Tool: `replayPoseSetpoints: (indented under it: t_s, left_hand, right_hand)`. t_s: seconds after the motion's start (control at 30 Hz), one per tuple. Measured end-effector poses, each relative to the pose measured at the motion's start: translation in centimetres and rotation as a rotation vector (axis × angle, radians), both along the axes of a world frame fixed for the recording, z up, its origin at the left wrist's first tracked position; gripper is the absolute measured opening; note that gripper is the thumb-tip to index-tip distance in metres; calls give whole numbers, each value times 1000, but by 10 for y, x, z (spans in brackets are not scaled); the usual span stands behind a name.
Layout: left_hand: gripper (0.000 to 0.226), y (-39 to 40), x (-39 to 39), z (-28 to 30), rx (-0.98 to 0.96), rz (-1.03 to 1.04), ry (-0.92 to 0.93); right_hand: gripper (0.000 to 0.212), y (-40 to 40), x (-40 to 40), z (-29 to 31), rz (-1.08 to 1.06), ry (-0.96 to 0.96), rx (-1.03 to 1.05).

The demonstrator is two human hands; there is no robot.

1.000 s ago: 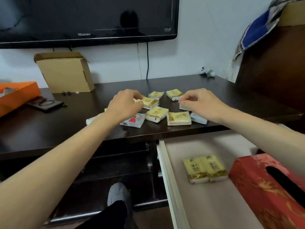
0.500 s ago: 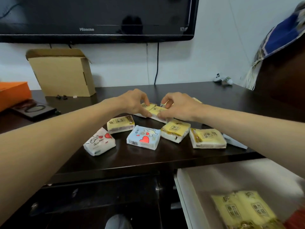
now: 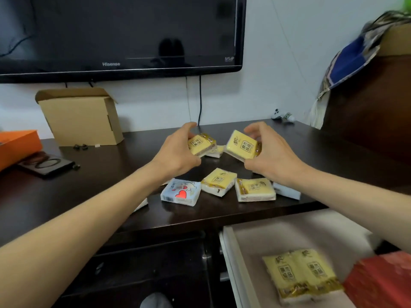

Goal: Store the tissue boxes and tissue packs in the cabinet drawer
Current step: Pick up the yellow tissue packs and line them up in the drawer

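My left hand (image 3: 178, 152) grips a yellow tissue pack (image 3: 201, 145) lifted off the dark cabinet top (image 3: 106, 174). My right hand (image 3: 273, 156) holds another yellow pack (image 3: 242, 147), tilted, above the top. Still lying there are two yellow packs (image 3: 219, 181) (image 3: 254, 189), a blue pack with a red heart (image 3: 181, 192), a white pack (image 3: 287, 191) by my right forearm and a white one (image 3: 214, 153) behind. In the open drawer (image 3: 262, 238) below right lie two yellow packs (image 3: 300, 274) and a red tissue box (image 3: 380, 283).
An open cardboard box (image 3: 82, 116) stands at the back left, with an orange box (image 3: 17, 145) and a dark flat device (image 3: 46, 164) beside it. A television (image 3: 120, 34) hangs above. A dark cabinet (image 3: 369, 112) with cloth on top rises at the right.
Both hands have closed round a yellow pack each and raised them off the cabinet top. The camera view has tilted up slightly.
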State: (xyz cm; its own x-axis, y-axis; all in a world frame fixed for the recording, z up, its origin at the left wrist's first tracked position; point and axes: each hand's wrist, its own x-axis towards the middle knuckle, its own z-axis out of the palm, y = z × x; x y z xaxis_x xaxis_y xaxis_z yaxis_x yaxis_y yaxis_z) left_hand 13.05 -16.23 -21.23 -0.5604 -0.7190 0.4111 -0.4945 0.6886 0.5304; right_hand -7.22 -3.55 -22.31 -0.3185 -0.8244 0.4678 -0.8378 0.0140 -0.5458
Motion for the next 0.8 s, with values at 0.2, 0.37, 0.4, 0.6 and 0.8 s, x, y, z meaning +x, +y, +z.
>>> replayPoseSetpoints:
  t_s: [0.2,0.37,0.4,0.6,0.8]
  left_hand:
    - [91,78,-31,6,-245,-200,-185]
    - [93,138,-55,-1,-184,-201,-192]
    - [91,150,-58,-5,-170,-202,-183]
    - [74,206,-66,-39,5,-255,-267]
    - [78,243,-78,-52,122,-354,-306]
  right_hand:
    - [79,95,-57,-12,-170,-181,-43]
    - [89,174,-77,-29,-260,-275,-38]
    - [90,186,-73,-34,-239,-249,-2]
    - [69,220,-50,-50,-188,-150,240]
    - [63,260,-50,-37,-250,-15,362]
